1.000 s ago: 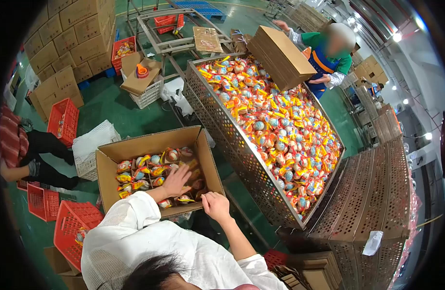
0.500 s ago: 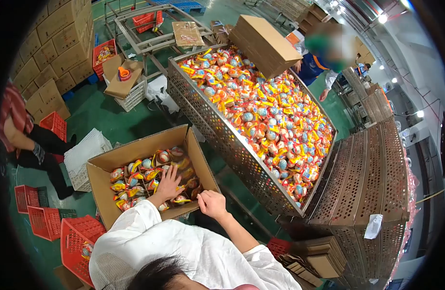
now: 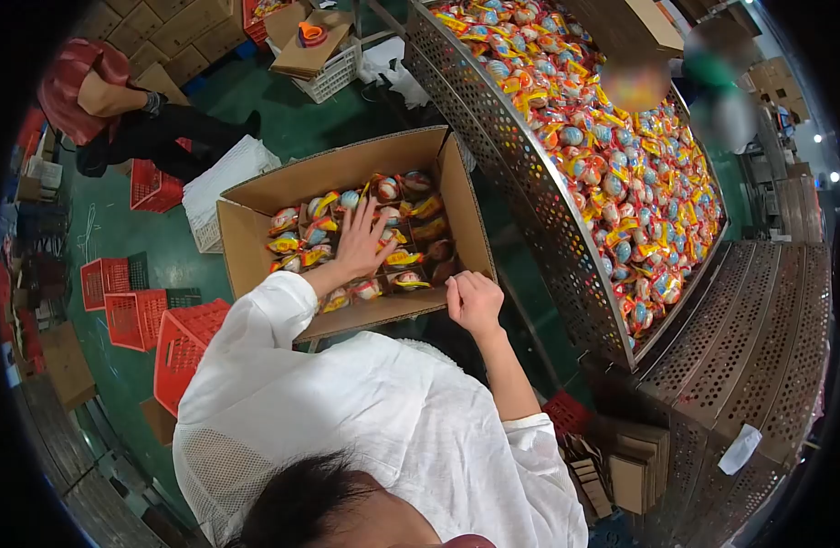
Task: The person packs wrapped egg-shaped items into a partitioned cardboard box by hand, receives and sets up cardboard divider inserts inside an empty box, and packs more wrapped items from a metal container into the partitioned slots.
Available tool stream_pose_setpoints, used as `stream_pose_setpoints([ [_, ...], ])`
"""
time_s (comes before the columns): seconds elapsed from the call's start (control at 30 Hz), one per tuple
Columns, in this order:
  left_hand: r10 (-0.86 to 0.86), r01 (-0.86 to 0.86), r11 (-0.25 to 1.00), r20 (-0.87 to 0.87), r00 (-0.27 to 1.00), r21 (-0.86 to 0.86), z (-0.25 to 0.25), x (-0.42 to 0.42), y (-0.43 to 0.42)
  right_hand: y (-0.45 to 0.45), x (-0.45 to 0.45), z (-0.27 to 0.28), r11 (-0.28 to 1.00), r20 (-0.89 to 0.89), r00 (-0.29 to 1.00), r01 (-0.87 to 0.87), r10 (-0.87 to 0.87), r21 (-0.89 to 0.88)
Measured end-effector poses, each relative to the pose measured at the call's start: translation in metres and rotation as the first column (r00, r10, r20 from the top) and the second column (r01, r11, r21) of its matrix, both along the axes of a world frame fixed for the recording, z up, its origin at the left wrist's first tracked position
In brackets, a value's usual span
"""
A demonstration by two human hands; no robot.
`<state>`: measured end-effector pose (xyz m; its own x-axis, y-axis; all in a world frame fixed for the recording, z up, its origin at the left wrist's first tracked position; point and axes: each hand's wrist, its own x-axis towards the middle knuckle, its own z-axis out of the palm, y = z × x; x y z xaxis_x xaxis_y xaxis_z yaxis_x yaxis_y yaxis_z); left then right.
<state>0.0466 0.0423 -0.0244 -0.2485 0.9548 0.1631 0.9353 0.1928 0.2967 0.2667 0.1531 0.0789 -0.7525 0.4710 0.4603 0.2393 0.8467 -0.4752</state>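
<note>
An open cardboard box stands in front of me, with cardboard dividers and rows of round items in red, yellow and clear wrappers. Inside it, my left hand lies over the wrapped balls, its fingers stretched and spread, holding nothing that shows. My right hand is closed at the near right corner of the box, seemingly gripping the rim; its fingertips are partly hidden. To the right, a perforated metal bin is heaped with the same wrapped balls.
Red crates stand on the green floor at left. Beside the box is a white crate. A person in a red top is at far left; another person's blurred head is beyond the bin. Flat cardboard stands below right.
My view has swung, so the box and bin appear farther right and higher. My left hand remains on the wrapped balls, fingers more spread. My right hand stays at the box corner.
</note>
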Motion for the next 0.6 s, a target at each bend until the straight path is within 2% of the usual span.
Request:
stream_pose_setpoints([
  [0.03, 0.078, -0.080, 0.996, -0.037, 0.996, -0.033, -0.007, 0.001, -0.003, 0.001, 0.000, 0.000, 1.000, 0.001, 1.000, 0.007, -0.007, 0.005],
  [0.07, 0.067, -0.069, 0.993, -0.027, 0.997, -0.098, -0.025, -0.001, -0.007, 0.001, 0.001, -0.001, 1.000, 0.024, 1.000, 0.002, -0.002, 0.002],
  [0.2, 0.072, -0.084, 0.986, -0.084, 0.994, -0.146, -0.045, 0.005, -0.003, -0.001, 0.001, 0.004, 1.000, 0.064, 0.998, 0.005, -0.005, 0.006],
  [0.3, 0.065, -0.081, 0.980, -0.093, 0.994, -0.181, -0.044, 0.005, -0.003, -0.002, -0.001, 0.001, 1.000, 0.049, 0.999, 0.001, -0.001, 0.007],
  [0.37, 0.025, -0.026, 0.987, -0.009, 1.000, -0.159, -0.034, 0.001, -0.005, -0.002, -0.001, 0.002, 1.000, 0.067, 0.997, -0.025, 0.025, 0.010],
  [0.43, 0.047, -0.049, 0.974, -0.016, 0.999, -0.221, -0.010, -0.002, 0.001, -0.002, -0.001, 0.001, 1.000, 0.050, 0.999, -0.012, 0.011, 0.008],
  [0.5, -0.051, 0.048, 0.995, -0.030, 0.998, -0.088, -0.010, -0.015, 0.014, -0.002, -0.002, 0.000, 0.999, 0.053, 0.998, -0.037, 0.037, 0.001],
  [0.53, -0.044, 0.040, 0.997, -0.067, 0.997, -0.069, 0.001, -0.018, 0.022, -0.001, -0.002, 0.000, 0.999, 0.057, 0.998, -0.035, 0.035, 0.004],
  [0.6, -0.042, 0.037, 0.996, -0.056, 0.998, -0.075, -0.011, -0.029, 0.034, 0.000, -0.003, 0.000, 0.999, 0.068, 0.997, -0.043, 0.042, 0.011],
])
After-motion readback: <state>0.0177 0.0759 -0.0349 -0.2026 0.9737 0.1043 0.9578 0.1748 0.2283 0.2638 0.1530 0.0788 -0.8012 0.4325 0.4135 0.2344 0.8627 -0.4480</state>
